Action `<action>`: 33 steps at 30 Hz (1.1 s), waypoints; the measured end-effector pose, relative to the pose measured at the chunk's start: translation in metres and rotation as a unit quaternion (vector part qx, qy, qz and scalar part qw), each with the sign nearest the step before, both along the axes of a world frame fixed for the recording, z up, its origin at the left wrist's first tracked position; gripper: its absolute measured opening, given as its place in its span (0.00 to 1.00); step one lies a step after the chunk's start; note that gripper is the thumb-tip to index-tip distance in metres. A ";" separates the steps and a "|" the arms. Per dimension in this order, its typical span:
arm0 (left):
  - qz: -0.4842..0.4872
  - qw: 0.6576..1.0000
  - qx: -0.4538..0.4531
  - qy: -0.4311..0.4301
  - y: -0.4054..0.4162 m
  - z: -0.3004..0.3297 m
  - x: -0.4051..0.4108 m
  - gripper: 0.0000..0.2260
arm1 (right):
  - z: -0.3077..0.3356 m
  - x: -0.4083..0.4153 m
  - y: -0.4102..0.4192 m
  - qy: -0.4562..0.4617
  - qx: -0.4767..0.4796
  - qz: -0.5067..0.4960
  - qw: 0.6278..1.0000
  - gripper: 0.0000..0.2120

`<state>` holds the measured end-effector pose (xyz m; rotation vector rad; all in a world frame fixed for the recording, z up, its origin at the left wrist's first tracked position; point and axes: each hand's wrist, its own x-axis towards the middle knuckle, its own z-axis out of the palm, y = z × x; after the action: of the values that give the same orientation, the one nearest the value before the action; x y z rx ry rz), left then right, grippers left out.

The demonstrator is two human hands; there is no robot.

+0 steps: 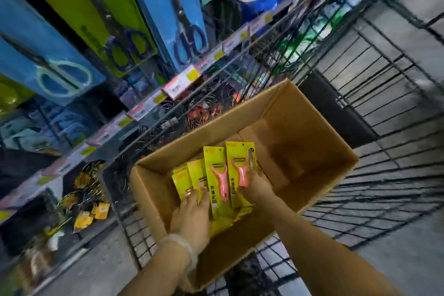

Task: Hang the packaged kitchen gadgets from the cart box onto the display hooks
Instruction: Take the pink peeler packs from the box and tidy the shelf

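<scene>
In the cardboard box point(300, 132) sitting in the wire cart point(384, 79), both hands are down on yellow peeler packs point(217, 175). Left hand point(194, 206) rests on the stack w/ fingers curled over the pack edges, prob. gripping; right hand point(255, 186) is clamped on one upright pack. Scissors packs point(173, 7) hang on the display at left.

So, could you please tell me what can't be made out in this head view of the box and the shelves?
- Number of yellow peeler packs in the cardboard box: they overlap, and both hands cover the lower ones.
- Left hand fingers: hidden among the packs.
- Right hand fingers: tucked behind a pack.
- Price tags on the shelf rail: blurred, unreadable.
- Display hooks: hidden behind the hanging scissors packs.
</scene>
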<state>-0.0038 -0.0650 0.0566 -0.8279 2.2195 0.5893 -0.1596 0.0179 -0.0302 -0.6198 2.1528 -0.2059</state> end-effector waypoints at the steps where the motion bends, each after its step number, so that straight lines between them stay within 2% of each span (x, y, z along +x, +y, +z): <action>1: 0.007 1.000 -0.002 -0.006 -0.002 -0.007 -0.003 0.32 | -0.009 -0.003 -0.002 -0.011 -0.007 -0.007 1.000 0.35; 3: 0.015 1.000 -0.002 -0.015 -0.007 -0.020 -0.009 0.33 | -0.030 -0.009 -0.007 -0.043 0.022 -0.023 0.999 0.37; 7: 0.041 0.999 -0.005 -0.014 -0.019 -0.038 -0.020 0.32 | -0.067 -0.018 -0.021 -0.098 0.106 -0.095 0.985 0.22; 10: 0.075 0.997 0.014 -0.012 -0.029 -0.052 -0.024 0.32 | -0.091 -0.022 -0.029 -0.096 0.127 -0.111 0.981 0.18; 12: 0.097 0.995 0.024 -0.011 -0.032 -0.061 -0.026 0.32 | -0.105 -0.022 -0.031 -0.086 0.145 -0.105 0.980 0.16; 16: 0.127 0.991 0.036 -0.011 -0.033 -0.075 -0.027 0.34 | -0.119 -0.025 -0.030 -0.085 0.151 -0.169 0.970 0.13; 19: 0.159 0.986 0.051 -0.006 -0.029 -0.080 -0.027 0.35 | -0.116 -0.027 -0.029 -0.100 0.141 -0.204 0.963 0.15; 22: 0.186 0.980 0.069 -0.007 -0.024 -0.078 -0.032 0.36 | -0.098 -0.025 -0.026 -0.082 0.107 -0.202 0.970 0.18; 24: 0.212 0.973 0.092 -0.007 -0.019 -0.073 -0.038 0.36 | -0.080 -0.019 -0.023 -0.100 0.057 -0.219 0.969 0.15; 27: 0.294 0.944 0.147 0.009 -0.005 -0.061 -0.047 0.41 | -0.043 0.003 -0.017 -0.125 -0.011 -0.262 0.957 0.10; 29: 0.345 0.924 0.157 0.050 0.007 -0.054 -0.049 0.44 | -0.021 0.022 -0.010 -0.130 -0.087 -0.293 0.943 0.13; 31: 0.385 0.907 0.122 0.120 0.016 -0.046 -0.045 0.45 | 0.001 0.037 -0.003 -0.121 -0.159 -0.310 0.930 0.15; 33: 0.407 0.888 0.073 0.202 0.019 -0.036 -0.040 0.44 | 0.030 0.040 -0.002 -0.130 -0.213 -0.311 0.917 0.13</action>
<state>-0.0438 -0.0458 0.0208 -1.6914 2.0571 1.4134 -0.1200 0.0157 -0.0002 -0.1016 1.9863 -1.0625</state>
